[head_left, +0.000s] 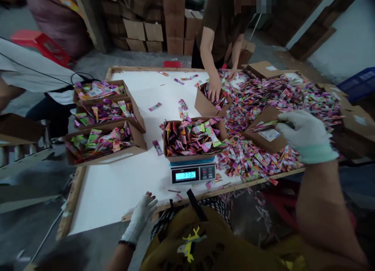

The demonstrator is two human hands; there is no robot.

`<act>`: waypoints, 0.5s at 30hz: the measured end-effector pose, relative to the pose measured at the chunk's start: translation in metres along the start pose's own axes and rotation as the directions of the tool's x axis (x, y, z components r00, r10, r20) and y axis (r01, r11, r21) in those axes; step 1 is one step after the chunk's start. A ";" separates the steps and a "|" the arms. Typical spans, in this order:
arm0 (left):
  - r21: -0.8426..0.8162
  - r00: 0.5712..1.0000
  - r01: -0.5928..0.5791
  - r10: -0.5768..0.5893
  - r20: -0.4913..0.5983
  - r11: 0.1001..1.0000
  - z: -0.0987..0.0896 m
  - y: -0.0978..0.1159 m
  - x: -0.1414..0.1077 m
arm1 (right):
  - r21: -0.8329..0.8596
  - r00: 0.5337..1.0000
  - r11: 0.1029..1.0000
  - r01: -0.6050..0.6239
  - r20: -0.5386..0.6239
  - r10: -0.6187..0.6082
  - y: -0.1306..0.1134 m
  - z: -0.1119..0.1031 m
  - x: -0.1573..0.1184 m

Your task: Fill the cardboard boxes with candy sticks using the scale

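Packets (193,140), bright pink and green, fill the box (187,158) on the scale (193,173) and heap across the right of the table (73,196). Your gloved right hand (306,136) pinches a few packets (263,125) between closed fingers; your empty left hand (140,216), fingers apart, rests just off the near edge.

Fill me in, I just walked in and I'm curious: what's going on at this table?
The person's right hand, in a white glove, grips a few colourful sachets. Their gloved left hand is open near the edge of the white table. Across the table, a co-worker's hand reaches into a cardboard box of sachets. Another filled box sits on a digital scale, three more stand to the left, and a loose heap of sachets spreads across the right side.
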State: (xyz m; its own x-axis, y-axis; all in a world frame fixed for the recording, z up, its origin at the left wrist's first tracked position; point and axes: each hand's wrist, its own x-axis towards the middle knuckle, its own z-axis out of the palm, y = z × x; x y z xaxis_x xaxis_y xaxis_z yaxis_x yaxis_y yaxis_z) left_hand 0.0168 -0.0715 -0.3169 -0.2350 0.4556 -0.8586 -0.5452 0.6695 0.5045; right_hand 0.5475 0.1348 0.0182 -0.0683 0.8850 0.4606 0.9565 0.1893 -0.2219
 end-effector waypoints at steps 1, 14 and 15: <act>0.017 1.000 -0.001 0.000 0.006 1.000 0.002 0.000 -0.001 | -0.045 0.999 0.999 -0.031 0.023 0.032 0.005 0.002 -0.005; 0.064 0.992 -0.119 0.122 -0.032 0.991 0.005 0.023 -0.013 | 0.398 0.900 0.897 0.191 0.293 -0.322 -0.138 0.076 0.006; 0.062 0.991 -0.119 0.122 -0.045 0.991 0.004 0.022 -0.014 | 0.414 0.880 0.887 0.204 0.319 -0.351 -0.146 0.082 0.005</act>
State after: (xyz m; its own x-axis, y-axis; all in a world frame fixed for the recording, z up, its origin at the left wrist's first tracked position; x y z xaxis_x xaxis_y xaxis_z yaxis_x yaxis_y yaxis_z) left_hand 0.0108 -0.0609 -0.2936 -0.3362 0.5070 -0.7937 -0.4619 0.6456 0.6081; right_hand 0.3838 0.1467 -0.0172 -0.4866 0.8481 0.2097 0.7174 0.5249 -0.4582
